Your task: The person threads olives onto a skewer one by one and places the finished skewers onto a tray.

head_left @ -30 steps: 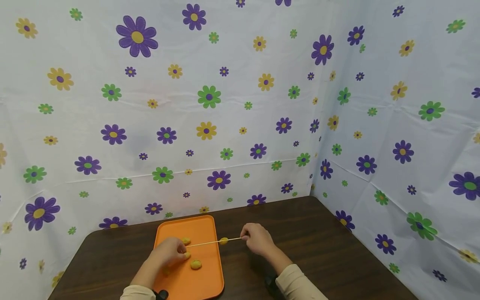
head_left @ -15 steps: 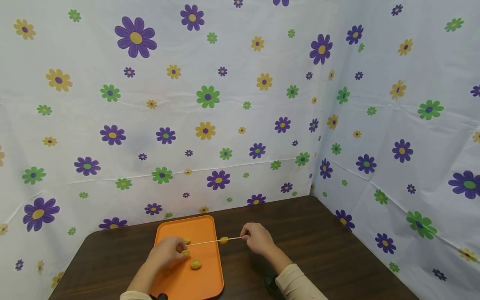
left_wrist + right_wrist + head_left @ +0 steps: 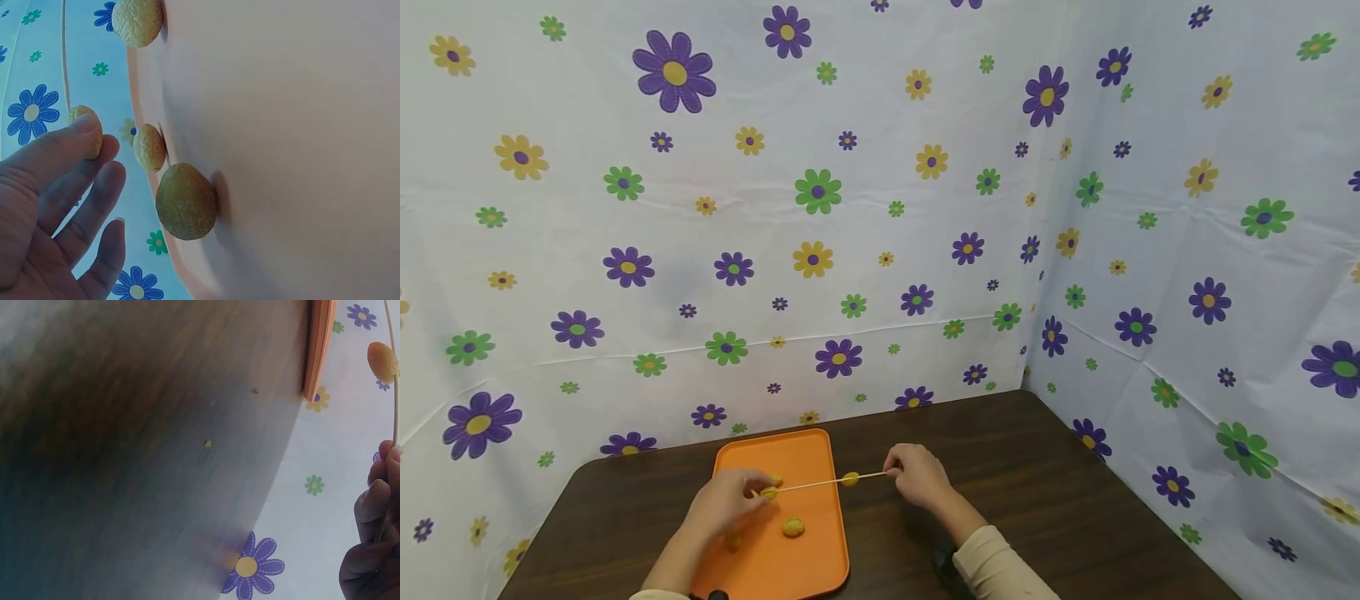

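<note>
My right hand (image 3: 917,475) grips a thin wooden skewer (image 3: 812,484) near its right end. One small yellow wrinkled oval fruit (image 3: 850,479) is threaded partway along it, also visible in the right wrist view, where curled fingers (image 3: 375,506) hold the stick. Over the orange tray (image 3: 782,450), my left hand (image 3: 722,504) pinches a second wrinkled fruit (image 3: 86,131) between thumb and fingertips. That fruit meets the skewer's left end; how far the tip enters is too small to tell. Several similar fruits lie on the tray, one being the browner fruit (image 3: 186,201).
The tray stands on a dark wooden table (image 3: 1000,450), left of centre. A white flower-printed cloth (image 3: 880,208) hangs behind the table and along its right side. Small crumbs (image 3: 208,444) lie on the tabletop in the right wrist view.
My left hand has risen slightly, bringing its fruit from below the skewer up to the skewer's left end. My right hand and the threaded fruit have hardly moved.
</note>
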Tool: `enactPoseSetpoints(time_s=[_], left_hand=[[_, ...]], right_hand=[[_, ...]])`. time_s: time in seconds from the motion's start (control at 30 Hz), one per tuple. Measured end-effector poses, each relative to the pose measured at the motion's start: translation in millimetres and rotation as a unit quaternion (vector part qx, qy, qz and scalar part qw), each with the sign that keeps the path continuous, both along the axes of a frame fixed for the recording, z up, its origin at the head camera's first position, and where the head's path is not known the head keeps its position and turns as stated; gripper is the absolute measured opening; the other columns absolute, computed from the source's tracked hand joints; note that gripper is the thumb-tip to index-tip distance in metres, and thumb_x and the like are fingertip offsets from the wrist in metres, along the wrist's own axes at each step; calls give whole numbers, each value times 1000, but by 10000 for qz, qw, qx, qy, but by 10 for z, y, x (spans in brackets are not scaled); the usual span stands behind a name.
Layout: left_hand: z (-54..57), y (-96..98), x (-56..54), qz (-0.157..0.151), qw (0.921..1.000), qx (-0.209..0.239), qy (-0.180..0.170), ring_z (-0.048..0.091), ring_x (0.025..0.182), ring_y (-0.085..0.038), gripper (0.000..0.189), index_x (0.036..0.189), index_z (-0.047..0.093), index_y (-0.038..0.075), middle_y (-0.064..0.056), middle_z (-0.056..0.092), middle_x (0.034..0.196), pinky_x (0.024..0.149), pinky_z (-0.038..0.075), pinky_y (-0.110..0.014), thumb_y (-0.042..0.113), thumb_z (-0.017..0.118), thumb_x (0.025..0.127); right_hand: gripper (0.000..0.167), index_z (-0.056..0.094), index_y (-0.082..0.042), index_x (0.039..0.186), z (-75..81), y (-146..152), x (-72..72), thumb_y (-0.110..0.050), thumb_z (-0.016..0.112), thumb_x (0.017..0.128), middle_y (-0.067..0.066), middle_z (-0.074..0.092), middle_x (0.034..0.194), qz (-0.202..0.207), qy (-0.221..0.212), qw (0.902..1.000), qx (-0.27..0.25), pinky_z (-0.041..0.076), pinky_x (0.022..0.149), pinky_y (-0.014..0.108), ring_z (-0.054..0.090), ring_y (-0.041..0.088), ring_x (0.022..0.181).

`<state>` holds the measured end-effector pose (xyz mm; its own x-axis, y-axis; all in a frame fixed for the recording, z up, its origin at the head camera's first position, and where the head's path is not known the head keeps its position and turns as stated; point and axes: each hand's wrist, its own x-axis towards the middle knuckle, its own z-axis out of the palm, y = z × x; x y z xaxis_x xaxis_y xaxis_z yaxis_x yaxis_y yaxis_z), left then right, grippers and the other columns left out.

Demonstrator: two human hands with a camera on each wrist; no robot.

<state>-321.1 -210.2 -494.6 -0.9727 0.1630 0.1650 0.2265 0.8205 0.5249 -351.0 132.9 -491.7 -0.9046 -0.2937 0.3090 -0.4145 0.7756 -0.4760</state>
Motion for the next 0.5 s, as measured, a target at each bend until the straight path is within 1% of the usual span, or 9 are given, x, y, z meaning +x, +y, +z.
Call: enactPoseSetpoints(time_s=[0.13,0.37,0.43,0.5], left_hand=[[0,-9,8,10,10000,42,-1,66,82,-10,20,100,80,26,11,73,91,75,55,-43,16,84,83],[15,10,44,84,9998,-10,153,65,78,-8,20,99,81,24,12,72,87,72,55,-40,16,85,81],[22,15,52,19,9997,15,228,66,78,-9,20,98,81,23,10,74,88,72,56,-39,15,85,81],[27,16,58,-116,9994,70,304,68,80,-10,20,99,82,20,7,75,91,73,57,-38,13,85,81]], right_hand=[[17,70,-19,81,-16,-3,5,-6,74,90,-7,65,83,-33,-21,10000,18,51,67,35,57,11,72],[17,69,-20,81,-23,-12,1,-7,74,90,-8,65,83,-81,2,9999,78,52,68,37,58,11,73],[17,69,-20,81,-19,-18,5,-8,74,90,-8,65,83,-84,11,9999,108,52,68,37,58,11,73],[16,70,-20,81,-16,-25,10,-7,74,90,-8,65,82,-76,9,9999,121,52,67,37,58,11,73]])
